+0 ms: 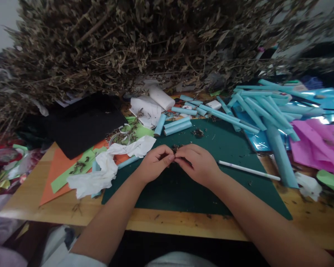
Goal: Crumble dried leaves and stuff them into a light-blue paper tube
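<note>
Over the dark green mat (161, 196), my left hand (157, 161) and my right hand (197, 163) meet at the fingertips. Both hands are closed in a pinch on bits of dried leaf (176, 148), some of which show just above the fingers; the rest is hidden. A small heap of dried leaf crumbs (198, 132) lies on the mat beyond my right hand. To the right of that hand rests a thin white stick (249, 170). Crumpled white tissue (100, 170) lies to the left of my left hand.
A large mass of dried leafy stems (156, 40) spans the back. Light blue paper rolls (267, 107) are piled at the right, beside pink paper (317, 144). At the left are a black sheet (86, 122), orange paper (58, 172) and green paper strips. The wooden table edge (183, 222) runs in front.
</note>
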Demonstrator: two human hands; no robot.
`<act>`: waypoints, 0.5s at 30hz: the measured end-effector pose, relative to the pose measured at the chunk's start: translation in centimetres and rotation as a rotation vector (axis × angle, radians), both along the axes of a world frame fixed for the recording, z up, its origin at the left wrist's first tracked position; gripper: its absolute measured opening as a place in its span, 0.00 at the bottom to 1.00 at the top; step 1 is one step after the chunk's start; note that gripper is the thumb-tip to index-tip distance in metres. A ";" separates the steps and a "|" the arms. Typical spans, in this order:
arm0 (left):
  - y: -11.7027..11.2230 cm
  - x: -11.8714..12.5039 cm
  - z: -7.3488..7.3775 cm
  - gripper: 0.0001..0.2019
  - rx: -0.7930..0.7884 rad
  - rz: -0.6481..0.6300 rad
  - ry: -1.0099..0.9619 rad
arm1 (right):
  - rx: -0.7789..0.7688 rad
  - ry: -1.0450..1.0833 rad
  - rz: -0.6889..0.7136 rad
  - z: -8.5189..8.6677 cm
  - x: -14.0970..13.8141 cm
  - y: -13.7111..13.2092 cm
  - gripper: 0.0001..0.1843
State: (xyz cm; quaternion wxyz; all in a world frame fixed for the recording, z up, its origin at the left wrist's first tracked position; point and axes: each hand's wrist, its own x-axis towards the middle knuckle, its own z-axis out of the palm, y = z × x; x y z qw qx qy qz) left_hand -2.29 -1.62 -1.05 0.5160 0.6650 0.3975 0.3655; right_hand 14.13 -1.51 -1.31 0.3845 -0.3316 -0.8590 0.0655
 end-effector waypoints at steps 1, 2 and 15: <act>0.0 0.0 0.1 0.09 -0.007 -0.006 -0.014 | -0.001 -0.002 -0.006 0.1 0.0 0.0 0.06; 0.0 0.0 0.1 0.09 -0.015 -0.013 -0.023 | -0.006 -0.006 -0.011 0.2 0.0 -0.1 0.07; 0.7 -0.7 -0.5 0.06 0.031 0.120 -0.110 | -0.226 -0.081 -0.089 -0.2 1.1 1.0 0.10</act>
